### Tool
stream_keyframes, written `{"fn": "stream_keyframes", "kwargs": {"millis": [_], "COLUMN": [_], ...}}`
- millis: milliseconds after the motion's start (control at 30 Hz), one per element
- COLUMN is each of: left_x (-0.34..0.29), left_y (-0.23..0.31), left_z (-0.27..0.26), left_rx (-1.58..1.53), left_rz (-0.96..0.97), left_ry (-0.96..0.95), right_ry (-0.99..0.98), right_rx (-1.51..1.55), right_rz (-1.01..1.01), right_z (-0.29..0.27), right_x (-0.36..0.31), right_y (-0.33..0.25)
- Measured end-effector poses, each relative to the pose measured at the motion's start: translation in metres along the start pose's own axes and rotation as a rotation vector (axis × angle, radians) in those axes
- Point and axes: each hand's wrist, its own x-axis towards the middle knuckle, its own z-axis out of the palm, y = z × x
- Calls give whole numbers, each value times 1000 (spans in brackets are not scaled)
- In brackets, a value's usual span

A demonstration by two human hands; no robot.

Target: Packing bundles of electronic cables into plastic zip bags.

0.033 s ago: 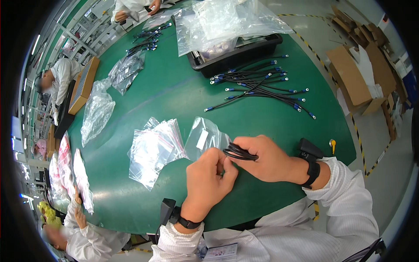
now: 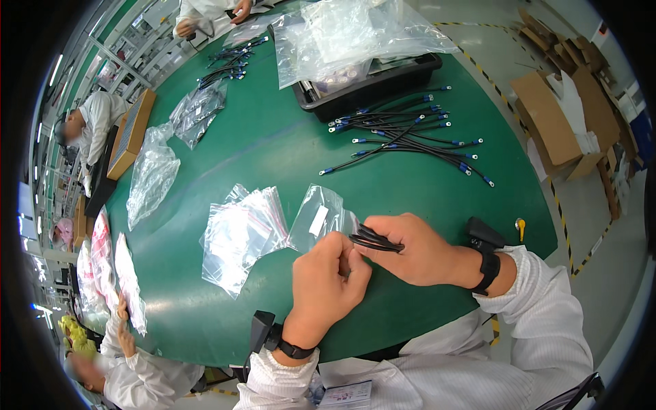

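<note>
My right hand [image 2: 418, 251] is closed round a small bundle of black cables [image 2: 376, 239], whose bent strands stick out between its thumb and fingers. Right beside it, my left hand [image 2: 328, 281] has thumb and forefinger pinched together. What that pinch holds, if anything, is hidden. Just beyond both hands lies a clear plastic bag [image 2: 335, 213] with a white label, its near edge going out of sight behind them. A fanned stack of clear zip bags [image 2: 239, 239] rests on the green table [image 2: 225, 324] to the left of my hands.
Farther off, black cables with blue-sleeved ring terminals [image 2: 410, 140] lie crossed before a black bin [image 2: 369, 89] heaped with plastic bags. Crumpled bags [image 2: 154, 174] lie at left. A yellow-handled item [image 2: 521, 227] sits near the right edge. Co-workers' hands [image 2: 123, 328] show at the table's left.
The labelled bag has shifted very slightly, and the black cable bundle has turned a little in my right hand. Both hands stay almost in place.
</note>
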Motion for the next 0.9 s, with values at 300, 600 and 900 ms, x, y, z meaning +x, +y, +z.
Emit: {"fn": "stream_keyframes", "kwargs": {"millis": [300, 600, 900], "left_x": [3, 3, 13], "left_y": [-7, -19, -15], "left_z": [-9, -2, -15], "left_rx": [-243, -736, 305], "left_rz": [-72, -163, 238], "left_ry": [-232, -36, 304], "right_ry": [-83, -37, 119], "right_rx": [366, 563, 6], "right_rz": [171, 200, 88], "right_z": [7, 1, -2], "right_x": [2, 2, 4], "right_y": [7, -4, 8]}}
